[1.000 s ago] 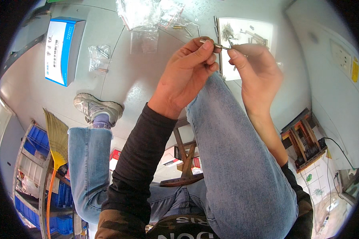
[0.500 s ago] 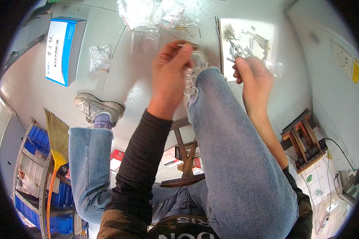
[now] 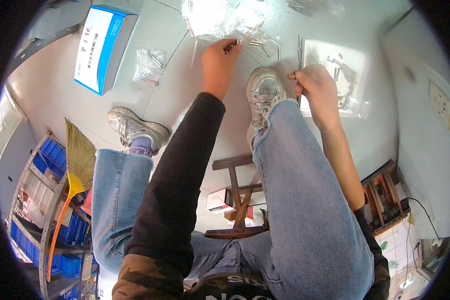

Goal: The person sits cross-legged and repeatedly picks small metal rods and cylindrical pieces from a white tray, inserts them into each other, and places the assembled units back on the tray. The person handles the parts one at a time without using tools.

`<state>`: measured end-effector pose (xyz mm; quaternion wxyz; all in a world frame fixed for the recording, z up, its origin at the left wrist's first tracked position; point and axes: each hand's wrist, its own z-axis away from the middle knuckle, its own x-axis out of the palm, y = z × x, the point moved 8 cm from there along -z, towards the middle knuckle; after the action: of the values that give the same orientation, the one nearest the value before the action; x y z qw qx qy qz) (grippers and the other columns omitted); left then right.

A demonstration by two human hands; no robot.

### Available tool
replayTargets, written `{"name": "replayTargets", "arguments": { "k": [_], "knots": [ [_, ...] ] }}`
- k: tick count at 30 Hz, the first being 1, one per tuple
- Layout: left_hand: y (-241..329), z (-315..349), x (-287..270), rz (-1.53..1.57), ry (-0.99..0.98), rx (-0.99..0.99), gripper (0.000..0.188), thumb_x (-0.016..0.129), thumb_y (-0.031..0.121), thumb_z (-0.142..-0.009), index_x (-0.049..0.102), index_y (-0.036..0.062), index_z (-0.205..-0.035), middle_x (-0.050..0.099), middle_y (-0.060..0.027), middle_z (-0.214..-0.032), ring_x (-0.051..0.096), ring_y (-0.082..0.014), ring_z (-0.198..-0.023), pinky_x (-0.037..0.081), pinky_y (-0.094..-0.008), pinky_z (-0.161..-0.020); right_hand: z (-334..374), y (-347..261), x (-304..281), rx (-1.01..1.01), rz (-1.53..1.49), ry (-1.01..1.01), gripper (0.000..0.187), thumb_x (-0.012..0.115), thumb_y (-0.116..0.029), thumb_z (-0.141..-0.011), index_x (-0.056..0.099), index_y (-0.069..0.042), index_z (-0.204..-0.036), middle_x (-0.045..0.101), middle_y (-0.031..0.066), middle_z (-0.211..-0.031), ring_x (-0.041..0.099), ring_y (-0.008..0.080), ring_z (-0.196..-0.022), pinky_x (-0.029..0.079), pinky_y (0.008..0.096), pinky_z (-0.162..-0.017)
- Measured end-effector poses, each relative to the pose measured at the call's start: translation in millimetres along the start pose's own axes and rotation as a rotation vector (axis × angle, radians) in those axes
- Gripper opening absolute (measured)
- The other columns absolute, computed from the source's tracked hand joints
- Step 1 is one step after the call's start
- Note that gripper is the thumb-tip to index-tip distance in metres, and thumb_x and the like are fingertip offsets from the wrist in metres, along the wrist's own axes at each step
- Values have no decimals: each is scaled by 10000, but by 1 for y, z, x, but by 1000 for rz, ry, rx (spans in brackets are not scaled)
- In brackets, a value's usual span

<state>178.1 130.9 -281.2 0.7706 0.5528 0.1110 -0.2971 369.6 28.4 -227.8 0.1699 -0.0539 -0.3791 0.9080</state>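
My left hand [image 3: 219, 67] is closed in a pinch at the lower edge of a heap of clear plastic bags [image 3: 207, 22]. What its fingertips hold is hidden. My right hand [image 3: 319, 92] pinches a short metal pin [image 3: 292, 76] between thumb and forefinger, beside a white sheet [image 3: 317, 50]. Loose metal pins and small parts [image 3: 341, 70] lie on that sheet, some behind the hand. Several thin rods [image 3: 261, 46] show at the bags' right side. A smaller clear bag with pins [image 3: 150, 65] lies apart on the left.
A blue-and-white box [image 3: 97, 52] lies at the far left. My shoes [image 3: 135, 130] rest on the grey floor, the right one [image 3: 266, 87] between my hands. At left, a broom [image 3: 77, 155] leans by a rack [image 3: 47, 200] of blue bins. A wall socket [image 3: 439, 97] is at right.
My left hand has gone forward to the bags. My right hand has drawn left off the parts on the sheet, with a pin in its fingers. The whole view has shifted.
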Motion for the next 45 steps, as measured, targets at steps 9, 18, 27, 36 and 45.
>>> {"name": "replayTargets", "arguments": {
  "k": [9,18,27,36,45],
  "knots": [
    [23,-35,28,-612,-13,346,153,592,152,-749,637,54,-857,535,-120,-780,512,-296,-814,432,-379,-702,-7,4,-2,0,36,50,168,471,-82,-837,531,9,-965,541,76,-770,484,111,-606,415,244,-568],
    [23,-27,39,-397,-182,342,125,605,136,-743,637,51,-828,561,-130,-785,537,-296,-786,434,-378,-699,-6,7,-4,-26,63,30,167,463,-71,-841,532,5,-972,549,69,-765,496,110,-614,427,241,-582],
    [2,-33,63,-42,-370,78,165,633,120,-712,645,18,-841,588,-130,-808,577,-276,-751,459,-345,-686,-9,14,-6,5,-2,45,121,483,-43,-838,533,4,-938,573,69,-760,497,84,-587,420,219,-543],
    [20,-19,71,-193,-195,147,130,626,100,-688,595,-3,-761,551,-137,-777,531,-284,-778,436,-352,-690,-5,20,-13,-6,31,15,158,483,-98,-851,525,8,-960,551,60,-771,500,102,-621,427,232,-584],
    [93,18,18,-449,-94,526,100,626,125,-703,613,56,-774,551,-65,-776,514,-251,-781,432,-343,-689,-2,54,-43,110,143,153,209,524,-114,-825,524,-7,-1005,539,53,-703,489,95,-591,418,234,-555]
  ]
}}
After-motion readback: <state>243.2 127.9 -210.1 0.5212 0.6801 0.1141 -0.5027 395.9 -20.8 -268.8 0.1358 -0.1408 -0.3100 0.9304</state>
